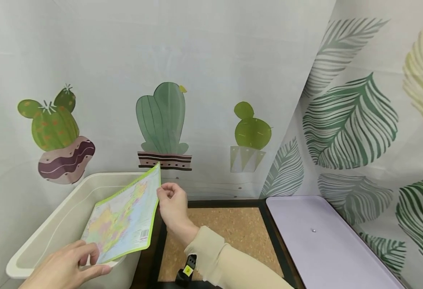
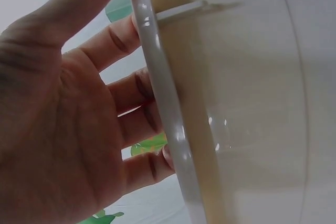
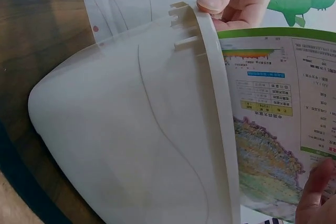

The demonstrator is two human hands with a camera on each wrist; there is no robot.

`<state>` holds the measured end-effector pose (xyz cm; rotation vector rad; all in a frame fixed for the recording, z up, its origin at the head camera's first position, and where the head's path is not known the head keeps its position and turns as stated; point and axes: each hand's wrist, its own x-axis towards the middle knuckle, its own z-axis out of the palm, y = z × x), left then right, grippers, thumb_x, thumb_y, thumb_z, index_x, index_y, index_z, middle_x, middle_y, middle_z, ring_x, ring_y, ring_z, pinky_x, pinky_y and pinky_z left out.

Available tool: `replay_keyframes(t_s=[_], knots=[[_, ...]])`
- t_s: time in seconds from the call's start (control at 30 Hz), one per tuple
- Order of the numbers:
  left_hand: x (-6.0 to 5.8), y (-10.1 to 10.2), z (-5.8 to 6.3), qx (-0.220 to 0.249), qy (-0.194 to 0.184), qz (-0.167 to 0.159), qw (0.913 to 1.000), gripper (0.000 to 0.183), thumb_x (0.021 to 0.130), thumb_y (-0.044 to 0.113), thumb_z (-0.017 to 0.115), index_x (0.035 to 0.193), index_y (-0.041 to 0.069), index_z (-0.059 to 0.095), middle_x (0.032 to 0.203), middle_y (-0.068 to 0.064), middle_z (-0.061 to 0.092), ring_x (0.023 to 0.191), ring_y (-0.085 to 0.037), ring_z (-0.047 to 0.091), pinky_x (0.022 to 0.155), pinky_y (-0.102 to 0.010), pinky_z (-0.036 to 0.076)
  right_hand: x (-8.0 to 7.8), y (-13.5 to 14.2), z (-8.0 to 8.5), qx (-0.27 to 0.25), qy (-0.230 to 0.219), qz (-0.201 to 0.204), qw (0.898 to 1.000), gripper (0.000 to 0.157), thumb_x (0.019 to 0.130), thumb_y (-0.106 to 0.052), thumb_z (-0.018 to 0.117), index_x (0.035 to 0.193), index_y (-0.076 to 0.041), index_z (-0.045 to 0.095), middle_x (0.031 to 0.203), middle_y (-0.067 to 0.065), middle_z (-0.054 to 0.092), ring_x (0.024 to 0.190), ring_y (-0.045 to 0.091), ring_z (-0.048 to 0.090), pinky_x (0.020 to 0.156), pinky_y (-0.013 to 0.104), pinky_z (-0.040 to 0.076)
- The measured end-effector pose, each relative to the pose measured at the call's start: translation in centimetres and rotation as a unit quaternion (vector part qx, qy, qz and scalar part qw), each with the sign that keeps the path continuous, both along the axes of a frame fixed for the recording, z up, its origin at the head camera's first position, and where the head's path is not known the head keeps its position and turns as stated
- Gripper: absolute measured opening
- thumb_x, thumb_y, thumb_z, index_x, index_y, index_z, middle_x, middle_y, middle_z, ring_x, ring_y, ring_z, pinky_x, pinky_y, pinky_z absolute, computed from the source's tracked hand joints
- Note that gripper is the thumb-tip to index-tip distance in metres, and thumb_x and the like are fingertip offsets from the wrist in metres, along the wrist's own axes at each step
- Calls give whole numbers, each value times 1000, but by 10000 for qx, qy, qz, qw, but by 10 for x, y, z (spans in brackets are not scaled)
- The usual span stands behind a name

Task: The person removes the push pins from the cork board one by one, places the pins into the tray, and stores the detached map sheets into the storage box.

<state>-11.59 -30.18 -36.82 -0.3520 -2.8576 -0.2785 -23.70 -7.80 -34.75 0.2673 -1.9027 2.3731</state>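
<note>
A map sheet with a bright green border stands tilted in the mouth of a white plastic bin. My right hand pinches the sheet's right edge between thumb and fingers. In the right wrist view, one finger shows against the printed side of the map. My left hand is at the bin's near rim. Seen from the left wrist, the fingers of this hand reach behind the rim, and the thumb lies near the rim's upper part. Fingertips are partly hidden by the rim.
Right of the bin lies a cork board with a black frame on a dark wooden table. A lilac tray stands farther right. Behind hangs a white curtain printed with cacti and leaves.
</note>
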Motion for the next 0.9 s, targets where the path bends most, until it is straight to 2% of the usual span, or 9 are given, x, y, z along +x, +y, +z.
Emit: replay_keyframes(t_s=[0.3, 0.5, 0.9], knots=[[1, 0, 0, 54, -192, 89, 9998, 37, 76, 57, 76, 72, 35, 46, 69, 14, 34, 57, 2, 32, 50, -22, 27, 5, -20, -4, -298, -217, 20, 9993, 9, 98, -10, 59, 105, -3, 59, 85, 8, 59, 62, 15, 58, 51, 25, 49], [1, 0, -1, 43, -130, 89, 9999, 36, 75, 56, 76, 72, 36, 47, 68, 14, 34, 57, 2, 31, 50, -22, 27, 3, -27, -8, -351, -312, -92, 9989, 6, 98, -10, 61, 102, -5, 60, 83, 7, 60, 57, 15, 57, 51, 26, 51], [0, -1, -1, 24, -102, 92, 9999, 36, 76, 56, 76, 72, 35, 48, 68, 14, 35, 57, 2, 32, 50, -23, 29, 3, -30, -12, -485, -407, 99, 9979, 7, 97, -13, 63, 100, -8, 59, 82, 9, 60, 54, 17, 60, 53, 31, 56]])
